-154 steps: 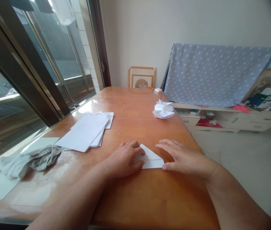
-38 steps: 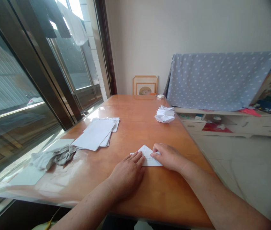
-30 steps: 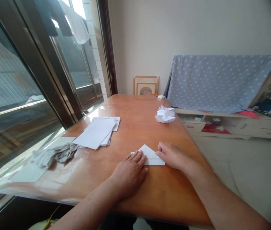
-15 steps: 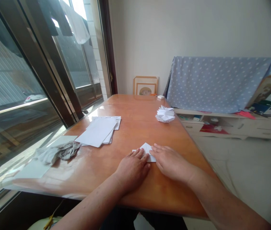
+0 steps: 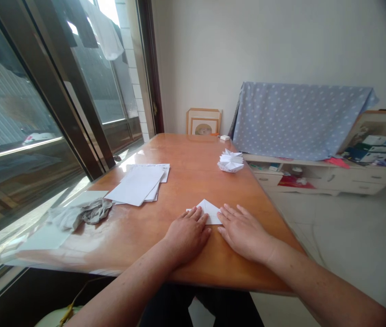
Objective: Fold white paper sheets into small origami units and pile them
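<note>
Orange-brown wood makes up the table (image 5: pixel 193 163), which is set beside a large window on the left, with a dotted blue cloth (image 5: pixel 298 120) draped over furniture at the far right. Near the table's near edge a folded white paper (image 5: pixel 209 211) is laid flat, its peak pointing away. It is pressed down from both sides: the left hand (image 5: pixel 187 234) is spread flat with its fingertips on the paper's left part, and the right hand (image 5: pixel 243 231) is laid open, fingers extended, on its right part. Nothing is gripped by either hand; the sheet is only held against the wood. Judging by the triangular top, the first folds appear to be made and are being flattened, while the piece looks far from finished. A stack of unfolded white sheets (image 5: pixel 140 186) is seen further left, a crumpled grey cloth (image 5: pixel 83 213) beyond it, and a pile of finished folded pieces (image 5: pixel 230 161) lies at the far right.
</note>
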Demonstrator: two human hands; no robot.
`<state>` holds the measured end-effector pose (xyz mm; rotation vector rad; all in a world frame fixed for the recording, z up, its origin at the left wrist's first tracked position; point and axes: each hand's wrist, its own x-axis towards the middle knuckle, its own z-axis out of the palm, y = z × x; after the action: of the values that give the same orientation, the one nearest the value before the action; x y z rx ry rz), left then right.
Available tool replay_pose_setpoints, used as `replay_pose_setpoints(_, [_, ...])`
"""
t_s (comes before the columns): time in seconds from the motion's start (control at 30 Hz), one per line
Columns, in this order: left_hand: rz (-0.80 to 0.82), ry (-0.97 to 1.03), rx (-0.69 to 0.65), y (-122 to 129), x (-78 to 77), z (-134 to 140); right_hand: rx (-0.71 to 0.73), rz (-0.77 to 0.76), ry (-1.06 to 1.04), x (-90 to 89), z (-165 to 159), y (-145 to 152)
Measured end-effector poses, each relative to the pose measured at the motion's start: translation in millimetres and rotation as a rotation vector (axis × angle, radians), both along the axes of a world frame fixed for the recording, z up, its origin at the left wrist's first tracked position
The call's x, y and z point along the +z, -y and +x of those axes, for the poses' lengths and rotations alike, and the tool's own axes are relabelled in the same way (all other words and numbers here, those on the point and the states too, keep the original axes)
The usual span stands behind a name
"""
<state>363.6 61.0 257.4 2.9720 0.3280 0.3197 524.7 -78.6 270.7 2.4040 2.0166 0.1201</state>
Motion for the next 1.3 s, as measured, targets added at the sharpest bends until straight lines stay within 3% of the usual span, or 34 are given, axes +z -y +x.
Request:
replay_pose_setpoints(0.37, [-0.004,-0.020,0.003,2,-0.2,1,-0.088,0.022,0.006,-2.1,20,18])
replay_pose_setpoints(0.7, [-0.002,0.007,0.021,3,-2.5,0,-0.150,0.226,0.069,4.7,9,9])
replay_pose_setpoints(0.93, [0.001,0.020,0.016,3,-4.8,0,0.022,0.097,-0.022,-5.1,-1,2])
replay_pose_setpoints(1.1, [0.028,0.042,0.031,2,-8.0,-1,-0.060,0.073,-0.048,-16.8,-6,6])
replay_pose_setpoints(1.3, [0.045,0.029,0.043,2,-7.3,-2,-0.092,0.060,-0.071,-14.7,-8,7])
